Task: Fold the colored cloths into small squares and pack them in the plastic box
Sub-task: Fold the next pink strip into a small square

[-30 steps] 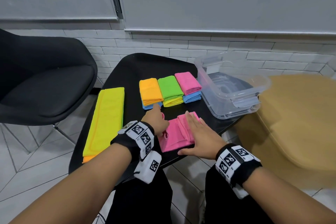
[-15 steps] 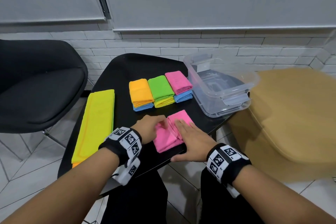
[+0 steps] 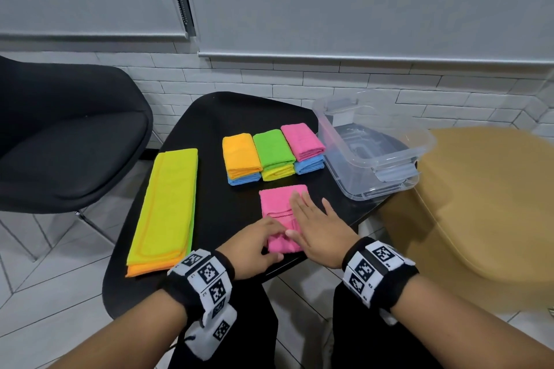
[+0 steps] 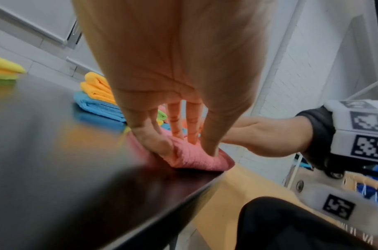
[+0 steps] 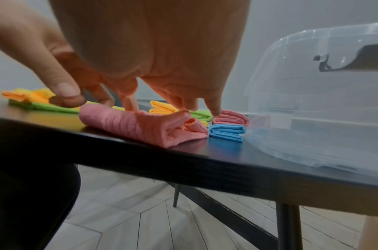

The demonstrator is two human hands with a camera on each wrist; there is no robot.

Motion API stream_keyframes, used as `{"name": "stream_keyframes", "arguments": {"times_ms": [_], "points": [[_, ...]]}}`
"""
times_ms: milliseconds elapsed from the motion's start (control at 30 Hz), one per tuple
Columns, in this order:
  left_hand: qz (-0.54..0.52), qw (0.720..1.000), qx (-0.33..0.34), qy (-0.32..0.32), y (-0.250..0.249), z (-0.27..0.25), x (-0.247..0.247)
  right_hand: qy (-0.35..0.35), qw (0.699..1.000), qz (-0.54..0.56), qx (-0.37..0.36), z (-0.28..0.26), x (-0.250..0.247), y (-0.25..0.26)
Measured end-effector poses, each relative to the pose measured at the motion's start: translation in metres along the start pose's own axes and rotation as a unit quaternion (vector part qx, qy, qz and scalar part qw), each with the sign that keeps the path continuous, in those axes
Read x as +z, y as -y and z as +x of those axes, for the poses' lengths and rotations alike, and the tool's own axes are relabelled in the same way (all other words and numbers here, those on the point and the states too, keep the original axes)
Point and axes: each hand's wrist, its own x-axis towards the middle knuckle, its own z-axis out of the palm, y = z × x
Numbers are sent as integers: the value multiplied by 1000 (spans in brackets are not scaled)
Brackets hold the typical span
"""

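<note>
Setting reads to me as a small office or staged recording room, not a kitchen or workshop. Evidence: grey roller blinds (image 3: 359,0) pulled fully down over the windows, above a wall of white brick-pattern tiles (image 3: 299,78). Floor is pale wood-look planks laid in a herringbone pattern (image 5: 140,225). Furniture is sparse: a black moulded shell chair (image 3: 60,135) on thin metal legs to the left, a small black rounded tabletop (image 3: 209,117) on slim dark legs, and a tan cushioned seat (image 3: 485,195) to the right, blurred in the head view. I see black wristbands with white square-code markers (image 3: 374,266) on both wrists, which suggests a data-capture session.
</note>
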Motion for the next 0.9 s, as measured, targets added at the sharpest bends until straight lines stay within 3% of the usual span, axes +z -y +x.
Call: {"name": "stream_keyframes", "arguments": {"times_ms": [133, 233, 333, 567, 900], "points": [[133, 991, -5, -7, 5, -2, -8, 26, 999, -42, -16, 4, 8, -8], [215, 975, -12, 48, 9, 0, -13, 46, 996, -69, -22, 6, 12, -16], [212, 973, -13, 93, 15, 1, -14, 48, 996, -66, -26, 6, 17, -19], [197, 973, 7, 121, 25, 3, -13, 28, 998, -38, -35, 6, 29, -20], [229, 969, 0, 90, 18, 2, -9, 29, 998, 27, -40, 3, 19, -19]]}}
